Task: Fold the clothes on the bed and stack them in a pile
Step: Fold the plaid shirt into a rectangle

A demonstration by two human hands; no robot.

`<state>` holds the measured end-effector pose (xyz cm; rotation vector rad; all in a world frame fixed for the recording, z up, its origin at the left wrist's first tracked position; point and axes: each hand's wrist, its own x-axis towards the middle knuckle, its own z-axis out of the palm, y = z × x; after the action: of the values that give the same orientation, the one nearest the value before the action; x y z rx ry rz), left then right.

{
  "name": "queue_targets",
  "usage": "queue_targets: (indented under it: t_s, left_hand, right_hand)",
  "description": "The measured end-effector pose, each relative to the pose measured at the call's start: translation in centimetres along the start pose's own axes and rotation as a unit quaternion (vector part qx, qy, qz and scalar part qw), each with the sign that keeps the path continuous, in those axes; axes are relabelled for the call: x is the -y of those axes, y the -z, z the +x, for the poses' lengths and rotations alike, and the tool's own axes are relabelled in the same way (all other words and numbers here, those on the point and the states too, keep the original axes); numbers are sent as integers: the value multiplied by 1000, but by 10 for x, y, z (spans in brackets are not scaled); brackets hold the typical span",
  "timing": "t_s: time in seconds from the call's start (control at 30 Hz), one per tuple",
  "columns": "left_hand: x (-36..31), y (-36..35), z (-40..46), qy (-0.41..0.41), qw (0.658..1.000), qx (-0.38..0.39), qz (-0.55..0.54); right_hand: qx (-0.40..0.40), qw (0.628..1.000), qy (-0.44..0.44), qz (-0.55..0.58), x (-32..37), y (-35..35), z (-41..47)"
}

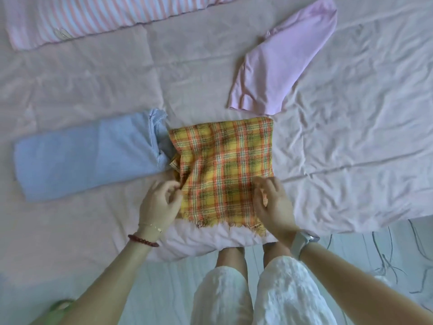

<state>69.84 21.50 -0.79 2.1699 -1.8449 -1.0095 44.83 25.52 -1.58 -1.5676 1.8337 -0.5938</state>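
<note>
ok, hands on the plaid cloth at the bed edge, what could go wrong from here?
1. The plaid cloth has its fringed end at the bed edge; it might slip off.
2. Its bunched left edge overlaps the blue garment, so folding may drag that.
3. Left hand and right hand grip near corners only; the fold could skew.

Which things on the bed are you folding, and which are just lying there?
For the folding job:
- checked cloth, gripped at its sides by the left hand and the right hand
- blue garment, to its left
- pink garment, further back on the right

Just lying about:
- striped pillow at the top
- pink sheet underneath
</note>
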Motion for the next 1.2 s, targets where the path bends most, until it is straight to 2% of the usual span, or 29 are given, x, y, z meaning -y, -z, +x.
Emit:
queue_targets:
  t_s: [0.07, 0.17, 0.23, 0.3, 0.37, 0.5, 0.57, 0.63, 0.7, 0.73, 0.8, 0.87, 0.97, 1.07, 1.13, 1.2]
  left_hand:
    - [-18, -8, 19, 108, 992, -30, -49]
    - [-41, -20, 46, 160, 981, -45, -103]
    - [-46, -27, 59, 180, 973, -82, -123]
    - [-43, -28, 65, 197, 962, -152, -116]
    - [-33, -25, 67, 183, 955, -214, -90]
    - [-18, -28, 68, 159, 962, -222, -27]
    - [-21, -26, 67, 119, 962, -245, 11]
    - [-31, -29, 59, -12, 964, -253, 78]
    - [-40, -41, 46, -162, 962, -163, 148]
    - [-43, -48, 41, -176, 965, -92, 172]
    - [-39, -59, 41, -84, 978, 30, 190]
    - [-27, -68, 50, 28, 982, 81, 171]
    - [-27, -75, 59, 35, 983, 69, 164]
    - [-45, -82, 58, 74, 984, 31, 162]
    - [-54, -91, 55, 123, 992, 12, 39]
    - [-66, -96, 53, 168, 973, -1, -160]
  right_hand:
    - [-17, 994, -104, 24, -6, -5, 15]
    - [41, 966, -234, 105, -14, -13, 32]
    - [63, 955, -259, 131, -19, -19, 39]
    - [63, 950, -269, 148, -22, -23, 42]
    - [57, 947, -266, 169, -24, -26, 42]
    - [81, 943, -283, 153, -27, -30, 41]
    - [77, 927, -315, 186, -29, -29, 44]
    - [79, 909, -334, 239, -31, -27, 46]
    - [92, 902, -329, 264, -29, -25, 46]
    - [92, 904, -325, 263, -28, -25, 46]
    - [69, 912, -316, 252, -28, -23, 48]
    - [30, 927, -287, 238, -30, -15, 50]
    - [-24, 951, -234, 201, -48, 10, 57]
    - [-44, 953, -243, 173, -82, 39, 57]
    - [-12, 948, -271, 168, -102, 49, 54]
    - [15, 945, -281, 167, -114, 54, 52]
